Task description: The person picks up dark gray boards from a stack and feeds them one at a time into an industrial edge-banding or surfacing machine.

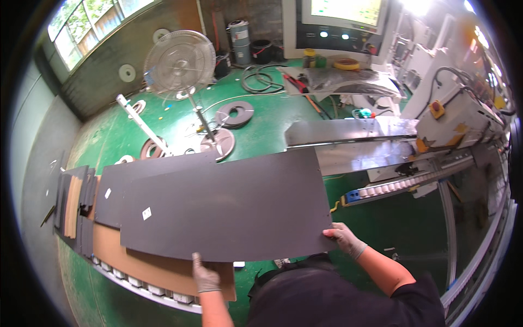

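A large dark grey board (234,201) with a small white label stretches in front of me. My left hand (206,277), in a light glove, is closed on its near edge, thumb on top and the other fingers hidden underneath. At the near right corner my right hand (348,241), also gloved, grips the edge with its thumb over the top face. Under the board's left part lies a second dark grey board (111,191), also labelled. Beneath both, a brown board (163,275) shows along the near side.
A roller conveyor (147,290) runs under the boards. More boards (71,204) are stacked at far left. Beyond stand a fan (182,68) and rolls of edging (234,114) on the green floor. To the right are a machine (457,120), its metal table (359,155) and a roller rail (400,185).
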Available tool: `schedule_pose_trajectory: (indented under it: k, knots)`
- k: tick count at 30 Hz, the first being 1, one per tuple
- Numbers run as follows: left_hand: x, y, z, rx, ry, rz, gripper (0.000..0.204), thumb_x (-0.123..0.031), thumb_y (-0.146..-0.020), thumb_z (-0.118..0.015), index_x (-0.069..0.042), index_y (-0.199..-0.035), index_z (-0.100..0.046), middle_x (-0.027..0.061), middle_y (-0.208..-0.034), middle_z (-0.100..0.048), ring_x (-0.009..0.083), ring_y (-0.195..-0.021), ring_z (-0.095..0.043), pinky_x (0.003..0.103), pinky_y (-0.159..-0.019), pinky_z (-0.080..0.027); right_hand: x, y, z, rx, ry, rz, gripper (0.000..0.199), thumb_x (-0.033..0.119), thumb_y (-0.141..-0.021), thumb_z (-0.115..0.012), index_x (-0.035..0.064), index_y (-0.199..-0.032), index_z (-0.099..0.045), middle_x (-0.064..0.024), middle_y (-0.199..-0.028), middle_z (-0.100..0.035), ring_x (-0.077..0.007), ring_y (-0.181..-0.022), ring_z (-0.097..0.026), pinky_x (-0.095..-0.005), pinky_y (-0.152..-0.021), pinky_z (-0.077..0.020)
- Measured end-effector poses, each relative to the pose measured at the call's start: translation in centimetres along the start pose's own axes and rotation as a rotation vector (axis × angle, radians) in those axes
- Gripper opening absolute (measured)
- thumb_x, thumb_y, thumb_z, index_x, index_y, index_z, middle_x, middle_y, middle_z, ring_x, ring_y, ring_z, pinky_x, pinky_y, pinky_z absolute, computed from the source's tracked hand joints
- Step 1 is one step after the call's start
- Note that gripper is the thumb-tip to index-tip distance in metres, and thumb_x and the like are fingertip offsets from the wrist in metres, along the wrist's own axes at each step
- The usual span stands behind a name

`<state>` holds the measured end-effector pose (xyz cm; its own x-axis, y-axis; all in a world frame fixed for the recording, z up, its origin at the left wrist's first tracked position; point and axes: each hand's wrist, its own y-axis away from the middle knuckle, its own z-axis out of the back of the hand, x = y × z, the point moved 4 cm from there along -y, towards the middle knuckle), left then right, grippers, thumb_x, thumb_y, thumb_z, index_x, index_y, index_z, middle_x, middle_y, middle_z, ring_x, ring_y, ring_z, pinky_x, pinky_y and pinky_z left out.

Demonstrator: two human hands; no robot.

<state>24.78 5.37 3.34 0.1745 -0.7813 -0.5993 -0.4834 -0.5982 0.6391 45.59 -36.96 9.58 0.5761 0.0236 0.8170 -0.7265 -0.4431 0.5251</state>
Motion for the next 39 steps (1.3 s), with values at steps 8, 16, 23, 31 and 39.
schedule_pose_trajectory:
  k: [8,16,23,31,39]
  knots:
    - [-7.9,-9.8,9.8,-0.179,0.091,-0.131,0.052,-0.045,-0.101,-0.046,-0.007,-0.135,-0.057,0.01,-0.137,-0.058,0.0307,-0.125,-0.054,0.051,-0.109,-0.042,0.8,7.2,17.1,-0.587,0.22,0.175,0.023,0.023,-0.091,-0.069,0.0011,-0.083,-0.068,0.0046,-0.076,-0.057,-0.006,-0.072,-0.048,-0.0249,-0.065,-0.0389]
    - [-3.7,-5.6,1.0,-0.134,-0.037,-0.018,0.064,-0.051,-0.098,-0.045,-0.004,-0.142,-0.048,0.0164,-0.142,-0.053,0.0367,-0.128,-0.052,0.056,-0.109,-0.042,1.0,10.7,23.8,-0.965,0.084,0.358,0.035,0.03,-0.088,-0.073,-0.0014,-0.104,-0.071,-0.0039,-0.092,-0.068,-0.0137,-0.088,-0.06,-0.0289,-0.082,-0.0477]
    - [0.9,-0.3,-9.9,-0.002,-0.097,0.074,0.065,-0.051,-0.097,-0.045,-0.005,-0.144,-0.046,0.015,-0.144,-0.051,0.0365,-0.131,-0.049,0.056,-0.111,-0.039,-4.6,7.1,29.1,-0.905,-0.82,0.465,0.024,0.03,-0.09,-0.073,0.0087,-0.101,-0.069,-0.0033,-0.097,-0.069,-0.0173,-0.092,-0.064,-0.036,-0.085,-0.0524]
    - [6.1,3.8,-17.1,0.107,-0.13,0.175,0.067,-0.051,-0.097,-0.044,-0.007,-0.147,-0.044,0.0135,-0.148,-0.049,0.0363,-0.135,-0.045,0.056,-0.113,-0.035,-4.7,1.9,21.2,-0.62,-1.159,0.34,0.053,0.042,-0.086,-0.075,0.0107,-0.126,-0.059,-0.0071,-0.135,-0.057,-0.0268,-0.126,-0.051,-0.0458,-0.113,-0.0373]
    - [10.5,7.7,-21.4,0.167,-0.137,0.236,0.068,-0.051,-0.096,-0.044,-0.008,-0.149,-0.042,0.012,-0.151,-0.047,0.0361,-0.138,-0.041,0.056,-0.115,-0.032,-3.5,0.9,24.6,-0.864,-1.35,0.273,0.058,0.047,-0.087,-0.071,0.0129,-0.13,-0.055,-0.0107,-0.149,-0.046,-0.0278,-0.138,-0.041,-0.0509,-0.117,-0.0303]
